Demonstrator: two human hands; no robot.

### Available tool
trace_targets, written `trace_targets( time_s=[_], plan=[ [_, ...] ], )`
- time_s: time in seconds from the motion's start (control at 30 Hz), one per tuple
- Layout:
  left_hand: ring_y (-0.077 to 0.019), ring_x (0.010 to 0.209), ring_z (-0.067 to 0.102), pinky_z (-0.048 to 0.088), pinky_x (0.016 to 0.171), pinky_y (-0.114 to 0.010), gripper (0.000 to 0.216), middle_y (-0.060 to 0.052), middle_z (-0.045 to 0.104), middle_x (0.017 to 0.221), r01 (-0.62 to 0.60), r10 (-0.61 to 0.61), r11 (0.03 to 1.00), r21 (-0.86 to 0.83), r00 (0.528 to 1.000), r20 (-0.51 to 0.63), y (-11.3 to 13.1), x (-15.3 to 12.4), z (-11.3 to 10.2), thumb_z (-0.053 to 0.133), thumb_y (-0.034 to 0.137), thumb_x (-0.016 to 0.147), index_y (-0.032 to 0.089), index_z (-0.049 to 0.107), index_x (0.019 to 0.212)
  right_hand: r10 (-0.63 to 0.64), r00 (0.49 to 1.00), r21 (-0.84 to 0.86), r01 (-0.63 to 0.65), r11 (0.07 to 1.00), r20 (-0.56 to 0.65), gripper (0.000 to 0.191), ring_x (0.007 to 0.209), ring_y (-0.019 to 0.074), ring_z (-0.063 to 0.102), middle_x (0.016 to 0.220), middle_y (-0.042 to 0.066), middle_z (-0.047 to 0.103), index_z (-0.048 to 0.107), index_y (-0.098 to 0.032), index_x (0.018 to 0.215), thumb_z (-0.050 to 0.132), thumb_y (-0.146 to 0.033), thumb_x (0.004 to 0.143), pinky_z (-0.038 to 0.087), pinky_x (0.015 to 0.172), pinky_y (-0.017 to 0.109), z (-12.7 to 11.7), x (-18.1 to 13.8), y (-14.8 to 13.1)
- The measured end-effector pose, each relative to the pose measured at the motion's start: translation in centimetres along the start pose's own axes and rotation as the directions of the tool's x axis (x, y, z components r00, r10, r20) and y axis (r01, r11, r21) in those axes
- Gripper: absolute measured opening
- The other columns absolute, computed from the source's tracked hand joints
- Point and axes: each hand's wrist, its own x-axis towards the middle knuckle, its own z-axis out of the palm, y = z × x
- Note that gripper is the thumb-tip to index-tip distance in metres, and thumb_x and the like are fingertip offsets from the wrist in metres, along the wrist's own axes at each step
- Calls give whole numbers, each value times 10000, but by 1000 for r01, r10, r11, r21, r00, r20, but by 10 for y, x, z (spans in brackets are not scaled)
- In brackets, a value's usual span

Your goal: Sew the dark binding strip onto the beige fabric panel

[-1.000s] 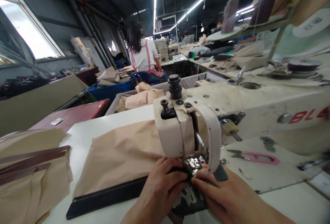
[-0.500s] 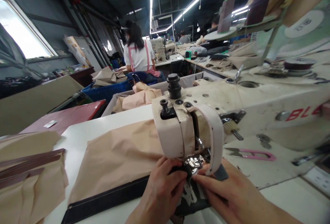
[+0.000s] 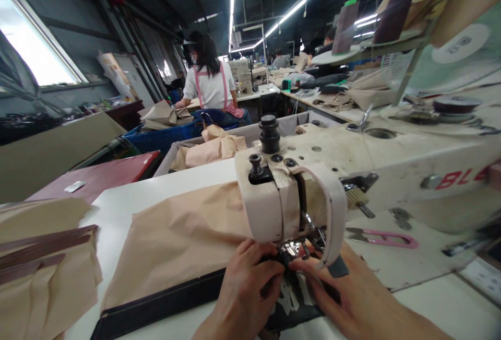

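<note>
My left hand (image 3: 248, 282) is closed, thumb and fingers pinching a black strip (image 3: 162, 298) just in front of the presser foot (image 3: 291, 248) of a white sewing machine (image 3: 266, 199). The strip runs along the near edge of a beige fabric panel (image 3: 183, 241), which lies flat to the left and passes behind the machine head. My right hand (image 3: 344, 282) is on the other side of the foot, its fingertips closed on the same black material, which shows whitish patches here. The machine's curved guard partly hides the right fingers. Exactly what lies under the foot is hidden.
Pink thread snips (image 3: 385, 238) lie on the machine bed at right. Stacked beige pieces (image 3: 47, 272) rest at far left. Behind the table are a bin of beige fabric (image 3: 215, 149) and a blue basket (image 3: 164, 139). A co-worker (image 3: 211, 84) sits ahead, back turned.
The machine appears slightly farther right in view. My right fingertips have shifted a little left at the foot, while my left hand keeps its pinch. The co-worker's left arm now reaches out sideways.
</note>
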Motion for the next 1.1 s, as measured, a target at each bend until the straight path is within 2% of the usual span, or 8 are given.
trace_targets(
  time_s=[0.17, 0.4, 0.63, 0.83, 0.97, 1.1],
  plan=[
    [-196, 834, 582, 484, 719, -321, 181, -61, 653, 896, 1, -2, 1000, 13, 1000, 31, 1, 0, -2, 523, 86, 785, 192, 669, 801, -49, 998, -6, 48, 999, -27, 361, 895, 225, 554, 1004, 60, 629, 617, -239, 1009, 430, -57, 759, 441, 753, 378, -2, 2, 0],
    [-193, 838, 583, 479, 717, -319, 176, -60, 654, 923, -14, 12, 999, 39, 1000, 27, -2, -1, -2, 517, 120, 817, 202, 667, 856, 73, 997, 39, -75, 996, 32, 321, 869, 214, 542, 925, 57, 587, 610, -226, 1002, 429, -58, 796, 458, 729, 367, -2, -2, 6],
    [-210, 867, 589, 495, 736, -336, 190, -82, 653, 949, -28, 25, 999, 40, 998, 62, 0, 0, -4, 492, 118, 835, 180, 668, 873, -23, 1000, 32, 23, 999, -16, 360, 913, 220, 548, 1004, 73, 607, 615, -228, 1000, 369, -50, 807, 450, 783, 390, -1, 2, 3],
    [-202, 843, 590, 491, 704, -313, 198, -83, 655, 921, -28, 25, 999, 45, 997, 73, -1, 0, -3, 480, 128, 841, 172, 672, 854, -75, 997, -63, 73, 995, -19, 281, 905, 233, 567, 956, 81, 629, 631, -218, 869, 397, -75, 809, 473, 748, 367, -1, 1, 1],
    [-182, 767, 598, 468, 652, -288, 212, -64, 665, 876, -21, 20, 998, 62, 999, 28, -3, 1, -2, 467, 175, 858, 196, 677, 833, -92, 995, -108, 86, 990, -49, 317, 909, 231, 573, 965, 76, 636, 641, -229, 943, 395, -76, 812, 478, 753, 354, 0, 2, 2],
    [-175, 688, 593, 443, 596, -275, 255, -47, 666, 764, 16, -19, 993, 113, 999, 27, -7, 9, -5, 452, 214, 880, 203, 686, 780, -56, 997, -78, 52, 996, -58, 363, 919, 236, 562, 1020, 96, 608, 619, -223, 1031, 374, -64, 815, 482, 756, 372, 2, 0, 3]
  ],
)
